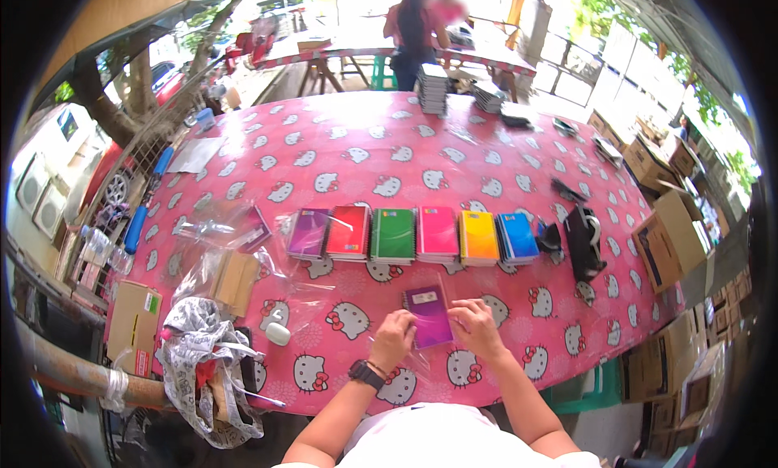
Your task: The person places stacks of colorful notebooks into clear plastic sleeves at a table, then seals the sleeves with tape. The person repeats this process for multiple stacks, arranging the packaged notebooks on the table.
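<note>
A small purple spiral notebook (431, 320) with a pale label lies in front of me, with clear plastic film around it. My left hand (394, 338), a dark watch on its wrist, is closed at the notebook's left edge, on the plastic. Opposite it, my right hand (476, 325) pinches the plastic by the right edge. Beyond my hands runs a row of notebook stacks: purple (309, 233), red (348, 231), green (393, 235), pink (437, 235), yellow (478, 238) and blue (517, 238).
Clear plastic bags (212, 235), a white earbud case (278, 333) and a patterned cloth bag (198, 346) lie to the left. A black pouch (582, 245) sits right of the row. Grey stacks (433, 91) stand far off, near a person (415, 34). Cardboard boxes (671, 241) line the right.
</note>
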Demonstrator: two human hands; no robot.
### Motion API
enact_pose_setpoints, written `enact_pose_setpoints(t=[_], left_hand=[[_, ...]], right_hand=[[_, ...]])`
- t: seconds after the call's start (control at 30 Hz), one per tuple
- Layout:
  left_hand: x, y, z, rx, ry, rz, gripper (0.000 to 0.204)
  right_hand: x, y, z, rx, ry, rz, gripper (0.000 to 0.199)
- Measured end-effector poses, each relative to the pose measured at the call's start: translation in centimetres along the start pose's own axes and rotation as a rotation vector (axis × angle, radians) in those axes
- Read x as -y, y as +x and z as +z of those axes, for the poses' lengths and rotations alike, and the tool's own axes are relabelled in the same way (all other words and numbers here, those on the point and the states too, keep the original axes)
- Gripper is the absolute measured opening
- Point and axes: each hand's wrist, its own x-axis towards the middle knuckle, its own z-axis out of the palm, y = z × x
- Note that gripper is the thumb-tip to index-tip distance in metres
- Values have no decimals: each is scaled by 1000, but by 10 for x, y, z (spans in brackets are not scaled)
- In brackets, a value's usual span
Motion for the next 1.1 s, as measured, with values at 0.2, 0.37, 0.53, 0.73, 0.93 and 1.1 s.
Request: enact_pose_setpoints(t=[0.2, 0.37, 0.53, 0.73, 0.93, 1.1], left_hand=[[-3, -10, 0, -45, -105, 35, 47], [5, -11, 10, 26, -98, 49, 52], [28, -14, 17, -181, -535, -274, 43], [44, 42, -79, -471, 314, -216, 47], [118, 37, -164, -223, 714, -1007, 72], [86, 39, -151, -578, 527, -350, 51]], right_hand=[[46, 131, 81, 57, -55, -253, 22], [56, 192, 163, -18, -472, -267, 38], [58, 189, 167, 264, -196, -290, 44], [59, 191, 151, 39, -235, -205, 61], [51, 208, 167, -6, -199, -301, 61], [63, 192, 84, -276, 369, -93, 36]])
